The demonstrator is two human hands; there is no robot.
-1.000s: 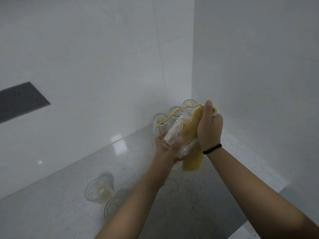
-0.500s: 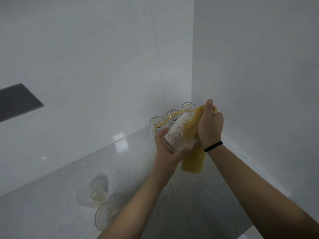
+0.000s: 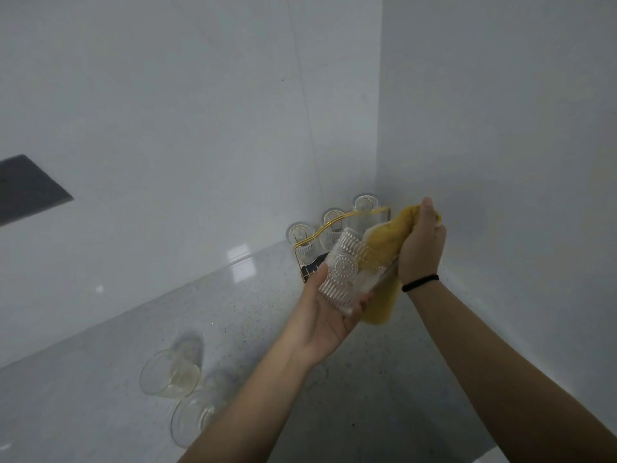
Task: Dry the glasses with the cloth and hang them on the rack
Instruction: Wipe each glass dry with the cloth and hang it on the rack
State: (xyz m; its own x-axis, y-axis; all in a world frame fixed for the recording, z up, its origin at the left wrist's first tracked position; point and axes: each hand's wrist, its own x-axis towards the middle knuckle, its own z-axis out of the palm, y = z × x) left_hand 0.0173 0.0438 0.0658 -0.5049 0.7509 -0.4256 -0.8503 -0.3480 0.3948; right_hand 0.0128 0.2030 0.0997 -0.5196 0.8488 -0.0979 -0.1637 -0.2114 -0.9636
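Note:
A clear embossed glass point(image 3: 345, 267) lies tilted in my left hand point(image 3: 329, 314), which grips it from below. My right hand point(image 3: 421, 243) clutches a yellow cloth point(image 3: 384, 243) pressed against the glass, with its tail hanging down behind it. Behind them in the corner stands a gold wire rack point(image 3: 329, 227) with three glasses point(image 3: 365, 212) upside down on it. Two more clear glasses point(image 3: 170, 374) rest on the counter at lower left, the nearer one point(image 3: 192, 421) partly hidden by my left forearm.
The speckled grey counter point(image 3: 253, 312) meets white walls at the back and right, forming a corner behind the rack. A dark grey panel point(image 3: 28, 188) sits on the left wall. The counter's front edge shows at lower right.
My left hand has turned the glass, so its round embossed pattern now faces me. The right hand with the cloth has lifted slightly. The view has shifted a little to the left.

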